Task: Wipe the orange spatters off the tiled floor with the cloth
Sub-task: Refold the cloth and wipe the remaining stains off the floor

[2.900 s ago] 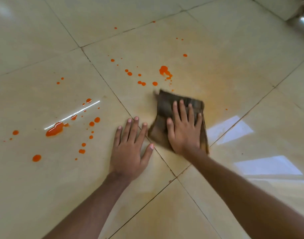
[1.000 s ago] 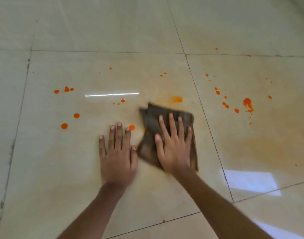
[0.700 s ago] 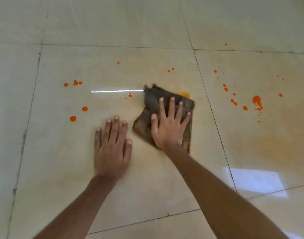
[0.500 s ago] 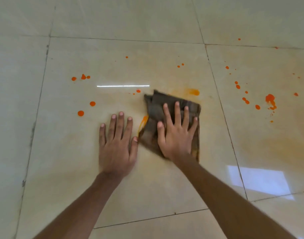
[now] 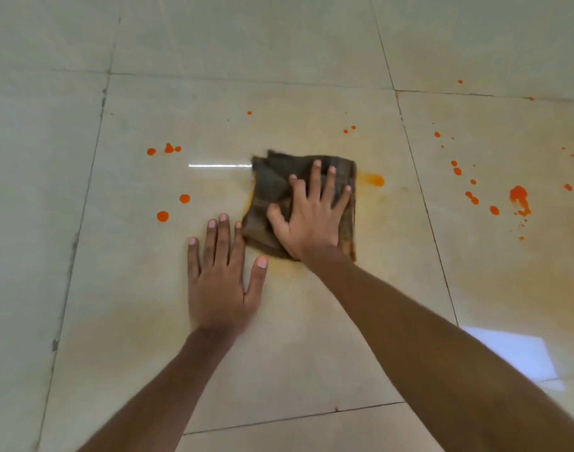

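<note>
The cloth (image 5: 307, 194) is pressed flat under the right hand (image 5: 311, 220); the nearest smear (image 5: 372, 180) lies just right; the left hand (image 5: 220, 282) is spread on the floor (image 5: 311, 353).

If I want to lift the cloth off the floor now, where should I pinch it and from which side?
Probably the far left corner of the cloth, approached from the left and above. Loose folds bunch up there, so there is something raised to pinch. The right hand lies flat over the middle, and the near edge lies flat on the tile. The left hand, palm down beside it, is nearest.
</note>
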